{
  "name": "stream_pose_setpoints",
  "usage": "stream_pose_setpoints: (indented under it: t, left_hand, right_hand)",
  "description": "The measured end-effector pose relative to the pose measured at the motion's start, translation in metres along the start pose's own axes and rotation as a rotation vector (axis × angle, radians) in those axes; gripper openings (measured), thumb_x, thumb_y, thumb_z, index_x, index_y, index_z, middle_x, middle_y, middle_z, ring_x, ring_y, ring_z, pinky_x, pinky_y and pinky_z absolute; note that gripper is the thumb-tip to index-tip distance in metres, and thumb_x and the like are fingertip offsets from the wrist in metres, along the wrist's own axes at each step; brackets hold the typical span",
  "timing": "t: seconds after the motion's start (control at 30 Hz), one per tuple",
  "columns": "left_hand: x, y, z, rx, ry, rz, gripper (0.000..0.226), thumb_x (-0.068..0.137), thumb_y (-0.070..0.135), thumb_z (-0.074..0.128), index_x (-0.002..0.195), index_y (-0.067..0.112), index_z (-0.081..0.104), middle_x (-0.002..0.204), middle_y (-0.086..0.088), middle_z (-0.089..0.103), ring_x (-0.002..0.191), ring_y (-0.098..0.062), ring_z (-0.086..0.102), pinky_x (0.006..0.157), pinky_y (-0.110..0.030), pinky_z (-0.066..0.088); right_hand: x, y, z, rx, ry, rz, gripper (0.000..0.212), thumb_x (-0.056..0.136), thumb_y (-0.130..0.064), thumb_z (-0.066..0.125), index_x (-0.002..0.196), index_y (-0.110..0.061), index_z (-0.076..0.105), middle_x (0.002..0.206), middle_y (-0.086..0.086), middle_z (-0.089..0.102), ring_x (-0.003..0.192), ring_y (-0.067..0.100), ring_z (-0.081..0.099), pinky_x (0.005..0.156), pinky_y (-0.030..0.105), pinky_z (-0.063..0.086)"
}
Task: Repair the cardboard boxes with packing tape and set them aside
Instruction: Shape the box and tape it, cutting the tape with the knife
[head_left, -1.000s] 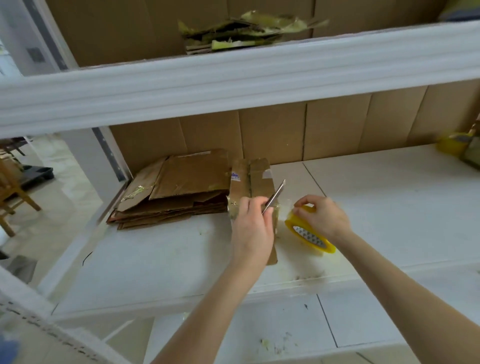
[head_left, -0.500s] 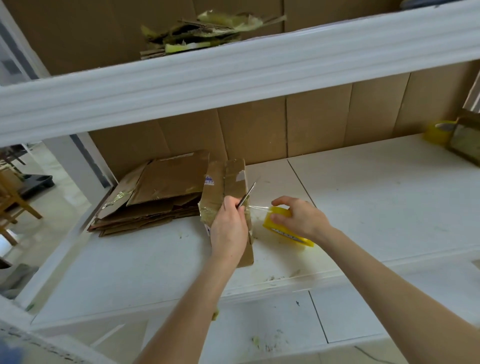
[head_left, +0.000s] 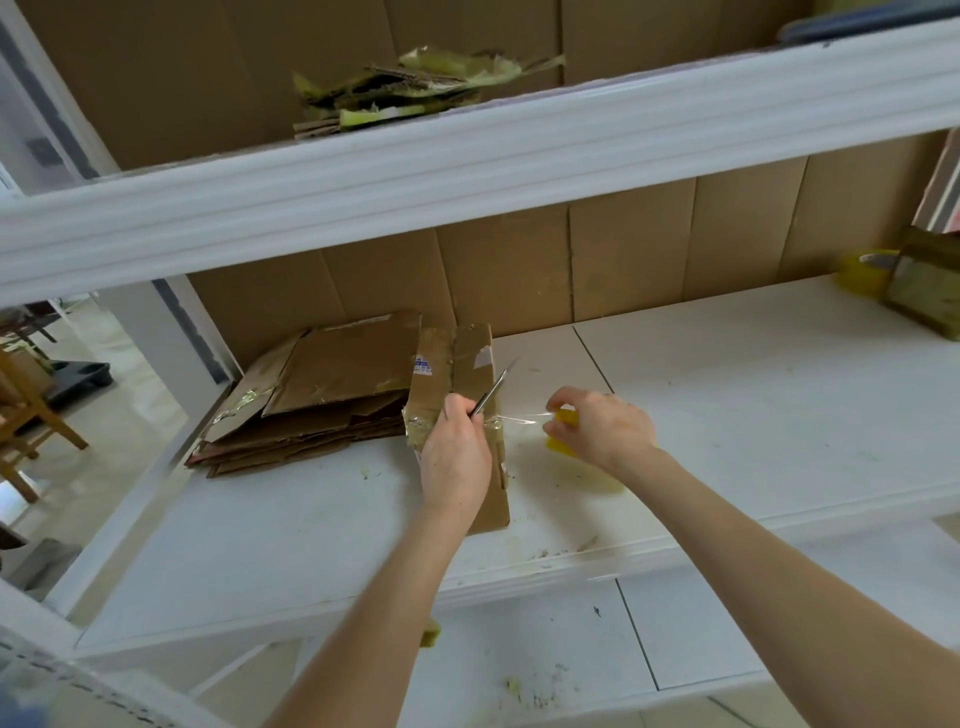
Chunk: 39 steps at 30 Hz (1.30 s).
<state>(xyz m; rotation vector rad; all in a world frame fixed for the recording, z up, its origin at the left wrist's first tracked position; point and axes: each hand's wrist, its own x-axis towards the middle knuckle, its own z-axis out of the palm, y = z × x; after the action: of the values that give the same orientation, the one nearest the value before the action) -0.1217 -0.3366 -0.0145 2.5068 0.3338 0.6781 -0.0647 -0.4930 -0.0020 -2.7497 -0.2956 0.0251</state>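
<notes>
Left hand (head_left: 457, 460) and right hand (head_left: 605, 431) reach forward, near each other, fingers curled in grips.

Single head-worn wide-angle view, forward and down, close above the cardboard box (head_left: 470, 358) on a white shelf (head_left: 779, 415)

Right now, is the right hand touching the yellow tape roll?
Touching. The head view shows the right hand gripping the yellow tape roll.
</notes>
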Motion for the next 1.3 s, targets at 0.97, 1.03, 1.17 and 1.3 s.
stream_pose_setpoints:
  t: [0.97, 1.03, 1.17, 1.3]
  left_hand:
    - [-0.038, 0.010, -0.002, 0.223, -0.219, 0.126, 0.055, 0.090, -0.003, 0.041, 0.135, 0.027, 0.050, 0.097, -0.008, 0.065, 0.090, -0.031, 0.061, 0.071, -0.040, 0.053]
    - [-0.035, 0.011, 0.000, 0.229, -0.222, 0.116, 0.056, 0.089, -0.005, 0.041, 0.134, 0.027, 0.051, 0.098, -0.009, 0.065, 0.092, -0.032, 0.061, 0.069, -0.038, 0.051]
    - [-0.028, 0.017, 0.002, 0.177, -0.218, 0.093, 0.050, 0.088, -0.006, 0.040, 0.125, 0.022, 0.059, 0.104, -0.012, 0.067, 0.096, -0.033, 0.061, 0.075, -0.039, 0.052]
    - [-0.021, 0.015, 0.001, 0.190, -0.233, 0.059, 0.040, 0.089, -0.002, 0.042, 0.114, 0.019, 0.065, 0.101, -0.009, 0.068, 0.088, -0.030, 0.059, 0.065, -0.032, 0.045]
  right_hand:
    - [-0.002, -0.009, 0.008, 0.084, 0.098, 0.078, 0.021, 0.098, -0.042, 0.042, 0.104, -0.037, 0.062, 0.104, 0.002, 0.065, 0.092, 0.027, 0.057, 0.068, 0.030, 0.040]
    - [-0.002, -0.009, 0.008, 0.082, 0.102, 0.074, 0.022, 0.098, -0.042, 0.042, 0.105, -0.037, 0.062, 0.103, 0.001, 0.065, 0.094, 0.027, 0.057, 0.068, 0.030, 0.039]
    - [-0.002, -0.009, 0.001, 0.100, 0.128, 0.051, 0.021, 0.098, -0.040, 0.042, 0.101, -0.036, 0.063, 0.096, 0.000, 0.063, 0.082, 0.024, 0.051, 0.065, 0.029, 0.036]
    - [-0.005, 0.001, -0.006, 0.143, 0.094, 0.045, 0.022, 0.096, -0.038, 0.043, 0.096, -0.036, 0.065, 0.095, -0.004, 0.062, 0.084, 0.023, 0.054, 0.065, 0.029, 0.041]
